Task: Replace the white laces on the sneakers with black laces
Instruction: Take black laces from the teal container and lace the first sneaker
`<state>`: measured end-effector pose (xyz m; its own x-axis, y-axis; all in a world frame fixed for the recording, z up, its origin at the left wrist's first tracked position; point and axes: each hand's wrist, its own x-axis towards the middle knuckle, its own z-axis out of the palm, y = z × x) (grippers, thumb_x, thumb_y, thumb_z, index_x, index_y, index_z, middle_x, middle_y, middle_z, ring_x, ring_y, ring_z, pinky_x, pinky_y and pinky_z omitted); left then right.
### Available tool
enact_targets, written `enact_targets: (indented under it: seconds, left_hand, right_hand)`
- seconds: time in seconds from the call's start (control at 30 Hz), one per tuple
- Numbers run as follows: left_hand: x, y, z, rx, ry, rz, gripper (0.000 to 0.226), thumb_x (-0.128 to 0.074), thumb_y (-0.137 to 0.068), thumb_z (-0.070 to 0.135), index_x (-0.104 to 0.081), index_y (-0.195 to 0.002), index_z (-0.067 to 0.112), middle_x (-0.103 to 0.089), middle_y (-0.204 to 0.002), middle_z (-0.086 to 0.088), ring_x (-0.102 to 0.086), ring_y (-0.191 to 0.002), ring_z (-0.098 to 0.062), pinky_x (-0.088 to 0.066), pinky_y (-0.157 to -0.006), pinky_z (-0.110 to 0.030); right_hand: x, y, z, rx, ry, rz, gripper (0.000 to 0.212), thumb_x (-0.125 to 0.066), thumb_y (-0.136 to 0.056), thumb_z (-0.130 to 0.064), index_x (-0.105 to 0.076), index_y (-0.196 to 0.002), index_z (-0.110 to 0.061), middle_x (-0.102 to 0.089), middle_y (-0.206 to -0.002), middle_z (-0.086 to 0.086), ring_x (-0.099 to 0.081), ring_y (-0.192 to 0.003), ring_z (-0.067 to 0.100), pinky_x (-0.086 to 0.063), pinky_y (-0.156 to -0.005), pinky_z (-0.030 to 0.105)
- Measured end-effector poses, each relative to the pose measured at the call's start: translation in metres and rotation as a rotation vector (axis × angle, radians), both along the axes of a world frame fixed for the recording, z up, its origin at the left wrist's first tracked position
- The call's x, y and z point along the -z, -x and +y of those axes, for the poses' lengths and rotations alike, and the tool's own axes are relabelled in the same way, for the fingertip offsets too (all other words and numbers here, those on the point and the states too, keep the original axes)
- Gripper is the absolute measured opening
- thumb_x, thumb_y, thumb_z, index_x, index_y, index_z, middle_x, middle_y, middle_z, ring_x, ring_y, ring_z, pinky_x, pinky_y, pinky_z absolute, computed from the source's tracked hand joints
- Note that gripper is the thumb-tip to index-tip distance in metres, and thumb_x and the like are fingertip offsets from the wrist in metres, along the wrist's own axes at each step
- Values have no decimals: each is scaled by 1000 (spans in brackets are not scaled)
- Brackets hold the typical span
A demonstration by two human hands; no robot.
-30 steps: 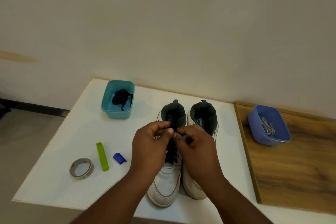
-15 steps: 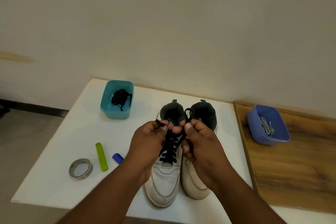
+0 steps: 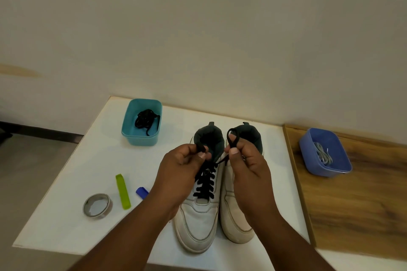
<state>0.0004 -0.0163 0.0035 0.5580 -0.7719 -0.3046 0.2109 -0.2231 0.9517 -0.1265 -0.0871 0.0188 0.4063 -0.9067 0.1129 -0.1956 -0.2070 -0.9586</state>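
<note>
On the left of the white tabletop lie a silvery roll of tape, a lime-green plastic strip and a small blue cap. Behind them stands a teal plastic tub holding a bundled spare black lace.

The left hand pinches one end of the threaded black shoelace between thumb and fingertips, over the collar of the left white leather sneaker. This lace runs in crossing rows along the shoe's long axis, toe towards the person. Just beside it the right hand pinches the other end folded into an upright loop, base between thumb and forefinger. The two ends rise from the top eyelets and lie between the hands, so the bow appears to turn on carrying the left end across to that loop.

The right white sneaker touches its partner; I cannot tell whether it is laced.

Far right, on a wooden board, a periwinkle-blue plastic tub holds pale removed laces.
</note>
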Motion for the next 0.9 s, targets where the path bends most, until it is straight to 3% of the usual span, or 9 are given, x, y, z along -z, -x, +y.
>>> enact_targets:
  seconds: [0.03,0.1,0.2,0.27,0.37,0.47,0.67,0.8,0.9]
  left_hand:
    - [0,0,0,7,1,-20,17,-58,-101,16,-71,-103,28,-78,-94,11,-73,-92,-3,-55,-87,-24]
    - [2,-1,2,17,2,-42,18,-58,-101,17,-72,-103,28,-78,-95,11,-73,-93,-4,-55,-86,-24]
    - [4,-2,2,34,12,-40,23,-54,-103,15,-73,-110,25,-78,-98,10,-73,-95,-6,-57,-88,-26]
    - [4,-1,2,39,8,-22,26,-52,-103,12,-73,-111,26,-78,-99,8,-73,-97,-6,-57,-91,-28]
    - [6,-3,2,85,-2,-15,29,-51,-104,12,-74,-112,27,-77,-102,6,-72,-100,-8,-55,-96,-33]
    - [8,-6,2,118,-1,-59,27,-51,-104,13,-73,-113,25,-77,-101,6,-73,-98,-9,-57,-94,-33]
    - [11,-8,3,158,27,-84,26,-56,-102,11,-72,-119,22,-77,-103,8,-72,-100,-7,-57,-92,-24]
    - [14,-15,6,237,22,-52,35,-60,-100,16,-58,-134,24,-78,-102,4,-71,-105,-7,-54,-97,-30]
    - [14,-18,7,278,57,-60,36,-60,-99,10,-62,-134,17,-78,-103,-1,-72,-105,-11,-55,-97,-28]
  right_hand:
    - [-1,0,0,-9,98,44,46,-51,-106,-13,-67,-102,-56,-71,-106,-21,-64,-108,3,-48,-90,15]
    - [1,1,2,-39,105,34,34,-49,-107,-15,-69,-103,-42,-73,-106,-16,-66,-110,5,-50,-92,19]
    - [1,-2,6,-105,-228,-172,23,-44,-108,-11,-66,-103,-8,-77,-101,6,-72,-101,16,-56,-89,26]
    - [0,-3,5,-99,-344,-217,23,-42,-108,-12,-63,-105,-3,-76,-94,11,-71,-86,18,-57,-78,24]
    - [3,-1,-2,-79,-306,-169,21,-44,-108,-12,-64,-105,-5,-74,-86,6,-65,-73,12,-51,-65,20]
    - [15,1,-4,-93,-96,51,20,-50,-106,-13,-66,-94,-15,-70,-81,0,-63,-70,8,-47,-63,15]
    - [25,1,-4,-90,82,197,23,-59,-102,-14,-72,-92,-30,-71,-83,-14,-68,-83,6,-51,-71,14]
    - [30,1,-7,-169,181,292,21,-60,-101,-13,-74,-93,-26,-70,-86,-13,-66,-88,8,-52,-77,21]
    - [30,3,-9,-206,260,355,20,-61,-100,-10,-74,-93,-24,-67,-87,-12,-63,-87,5,-46,-75,13]
